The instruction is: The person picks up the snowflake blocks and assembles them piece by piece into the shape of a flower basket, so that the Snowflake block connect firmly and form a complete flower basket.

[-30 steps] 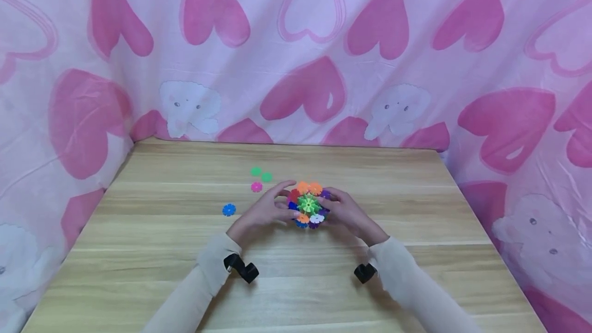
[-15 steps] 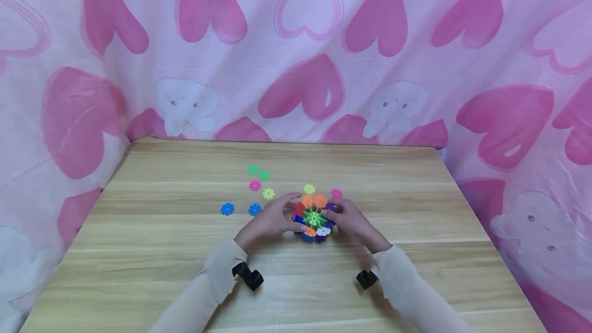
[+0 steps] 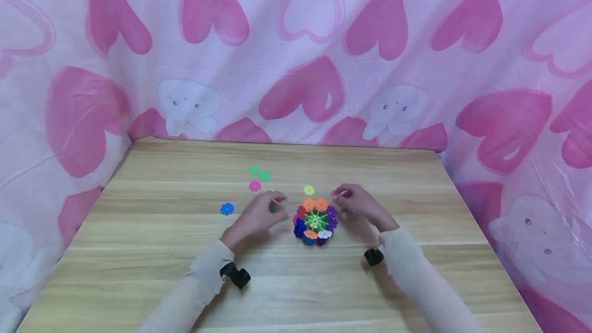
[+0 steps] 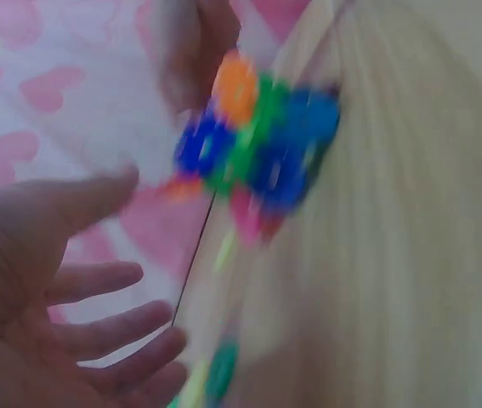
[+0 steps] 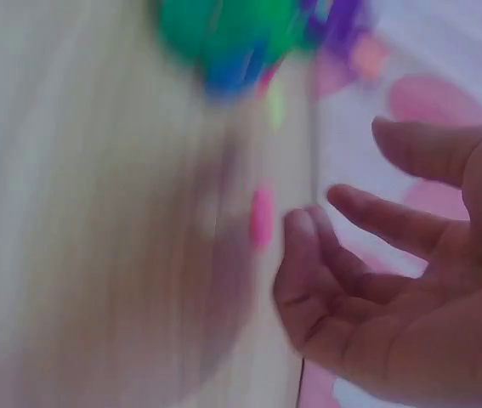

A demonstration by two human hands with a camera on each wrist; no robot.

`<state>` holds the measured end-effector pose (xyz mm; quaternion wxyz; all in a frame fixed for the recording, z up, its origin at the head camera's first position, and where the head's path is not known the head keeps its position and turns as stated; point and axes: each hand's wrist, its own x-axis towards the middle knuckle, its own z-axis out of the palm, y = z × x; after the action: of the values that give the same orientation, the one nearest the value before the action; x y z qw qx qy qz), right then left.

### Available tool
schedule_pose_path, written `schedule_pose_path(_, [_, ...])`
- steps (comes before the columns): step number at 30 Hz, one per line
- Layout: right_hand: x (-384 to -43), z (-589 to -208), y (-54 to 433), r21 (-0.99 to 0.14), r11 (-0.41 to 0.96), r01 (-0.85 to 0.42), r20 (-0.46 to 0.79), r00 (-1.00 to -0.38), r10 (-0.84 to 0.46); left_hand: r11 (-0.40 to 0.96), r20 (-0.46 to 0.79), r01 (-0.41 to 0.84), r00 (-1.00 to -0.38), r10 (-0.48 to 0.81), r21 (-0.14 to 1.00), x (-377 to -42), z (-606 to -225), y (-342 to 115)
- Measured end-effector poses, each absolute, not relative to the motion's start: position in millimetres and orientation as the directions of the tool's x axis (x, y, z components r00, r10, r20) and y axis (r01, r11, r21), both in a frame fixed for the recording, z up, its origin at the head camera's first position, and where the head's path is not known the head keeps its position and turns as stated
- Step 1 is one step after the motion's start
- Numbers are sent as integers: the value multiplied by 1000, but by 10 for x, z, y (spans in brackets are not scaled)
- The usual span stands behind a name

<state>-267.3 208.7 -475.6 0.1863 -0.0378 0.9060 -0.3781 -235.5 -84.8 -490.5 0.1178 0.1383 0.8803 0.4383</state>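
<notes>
A cluster of interlocked flower-shaped plastic discs (image 3: 315, 221) rests on the table between the hands, with orange, purple, blue, white and green pieces. Its blurred underside (image 4: 266, 140) shows in the left wrist view. My left hand (image 3: 257, 217) is left of the cluster, apart from it, fingers spread and holding nothing. A green disc (image 4: 221, 374) lies beyond its fingertips. Right of the cluster, my right hand (image 3: 363, 204) has loosely bent fingers beside a loose pink disc (image 5: 261, 217); a narrow gap shows between them in the right wrist view.
A yellow disc (image 3: 309, 189) lies just behind the cluster. Further left are two green discs (image 3: 254, 170), a pink disc (image 3: 255, 186) and a blue disc (image 3: 226, 208). The wooden table (image 3: 185, 271) meets a pink heart-patterned cloth (image 3: 300, 91) at its back and sides.
Both hands held the cluster in the earlier frames and have since let go. The left hand has drawn back left, the right hand up and right to the pink disc. The cluster stands slightly nearer.
</notes>
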Motion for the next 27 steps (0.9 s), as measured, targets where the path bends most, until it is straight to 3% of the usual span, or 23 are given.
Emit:
schedule_pose_path(4, [-2921, -4853, 2151, -601, 799, 19, -285, -939, -192, 717, 9, 196, -967, 256, 668, -2470, -4890, -1252])
schedule_pose_path(8, [-3038, -4909, 2099, -552, 834, -21, -301, -927, -222, 828, -44, 99, -988, 148, 551, -2512, -4903, -1641])
schedule_pose_path(17, [-3119, -4852, 2002, -501, 866, 3, -330, -925, -187, 839, -120, 25, -987, 107, 544, -2516, -4980, -1856])
schedule_pose_path(22, [-3139, -4779, 2004, -602, 799, 7, -303, -927, -220, 825, -126, 19, -986, 108, 564, -2515, -4999, -1869])
schedule_pose_path(27, [-3123, -4437, 1875, -822, 570, -10, -211, -924, -320, 714, 5, 115, -988, 154, 690, -2501, -4916, -1777])
